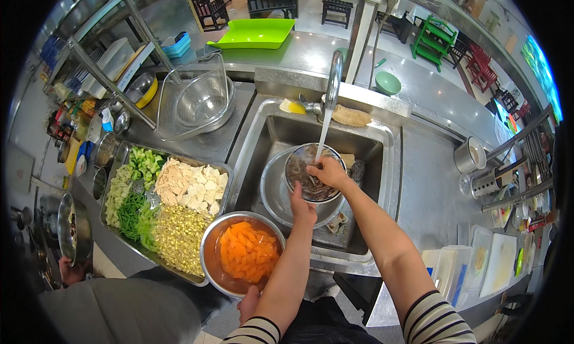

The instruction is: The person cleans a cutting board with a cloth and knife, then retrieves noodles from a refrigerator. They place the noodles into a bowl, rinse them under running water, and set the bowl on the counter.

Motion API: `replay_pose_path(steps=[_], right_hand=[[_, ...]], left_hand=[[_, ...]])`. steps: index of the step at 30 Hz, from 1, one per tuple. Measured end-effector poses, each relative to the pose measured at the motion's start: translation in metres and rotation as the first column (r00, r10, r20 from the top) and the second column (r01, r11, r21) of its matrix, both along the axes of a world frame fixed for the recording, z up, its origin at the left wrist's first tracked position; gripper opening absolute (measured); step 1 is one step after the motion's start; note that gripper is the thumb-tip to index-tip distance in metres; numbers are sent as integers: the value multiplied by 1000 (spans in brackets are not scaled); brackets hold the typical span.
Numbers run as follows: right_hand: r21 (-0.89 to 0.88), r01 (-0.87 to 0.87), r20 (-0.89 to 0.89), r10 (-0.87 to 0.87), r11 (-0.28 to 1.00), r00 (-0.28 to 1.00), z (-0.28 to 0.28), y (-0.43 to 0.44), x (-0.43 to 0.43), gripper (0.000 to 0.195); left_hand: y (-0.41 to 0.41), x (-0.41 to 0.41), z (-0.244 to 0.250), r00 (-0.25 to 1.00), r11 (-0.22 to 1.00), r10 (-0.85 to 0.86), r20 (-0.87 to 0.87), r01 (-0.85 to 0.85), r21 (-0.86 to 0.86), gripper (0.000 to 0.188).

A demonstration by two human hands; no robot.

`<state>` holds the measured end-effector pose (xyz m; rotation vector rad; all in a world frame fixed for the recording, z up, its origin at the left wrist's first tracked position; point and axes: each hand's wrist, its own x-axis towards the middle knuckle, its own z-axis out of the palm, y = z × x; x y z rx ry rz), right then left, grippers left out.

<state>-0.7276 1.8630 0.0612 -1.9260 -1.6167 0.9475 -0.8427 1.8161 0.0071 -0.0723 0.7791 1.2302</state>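
Water runs from the curved tap (pixel 332 79) into a dark-rimmed bowl (pixel 314 201) of grey-brown stringy food (pixel 301 168). My left hand (pixel 303 206) grips the near side of this bowl, some of its fingers hidden beneath. From the right, my right hand (pixel 330 172) reaches over the rim, its fingertips in the wet food; whether they pinch any cannot be seen. Below the bowl is a wider steel basin (pixel 273 196) inside the sink (pixel 374 142).
To the left, a steel tray (pixel 134 244) holds bean sprouts, greens and pale slices. A co-worker's hand (pixel 249 304) touches a bowl (pixel 208 259) of orange pieces in water; another hand (pixel 71 271) holds a steel bowl (pixel 82 229). A mesh basket (pixel 168 106) stands behind.
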Motion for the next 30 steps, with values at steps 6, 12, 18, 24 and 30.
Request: replay_pose_path(steps=[6, 12, 18, 24, 30], right_hand=[[56, 18, -39, -16, 998, 999, -4, 6, 5, 29], [154, -181, 187, 151, 971, 971, 30, -2, 0, 28], [107, -174, 211, 149, 979, 966, 38, -5, 2, 27], [119, -169, 198, 143, 978, 970, 17, -4, -4, 21], [14, -141, 246, 133, 990, 960, 17, -2, 8, 19]], left_hand=[[8, -2, 13, 1000, 996, -5, -13, 6, 92, 39], [14, -6, 5, 1000, 996, 2, 27, -5, 85, 36], [17, -13, 1, 997, 992, -50, 55, 43, 115, 38], [19, -23, -2, 993, 991, -116, 33, 114, 65, 38], [24, -29, -8, 984, 984, -180, 5, 180, 3, 39]])
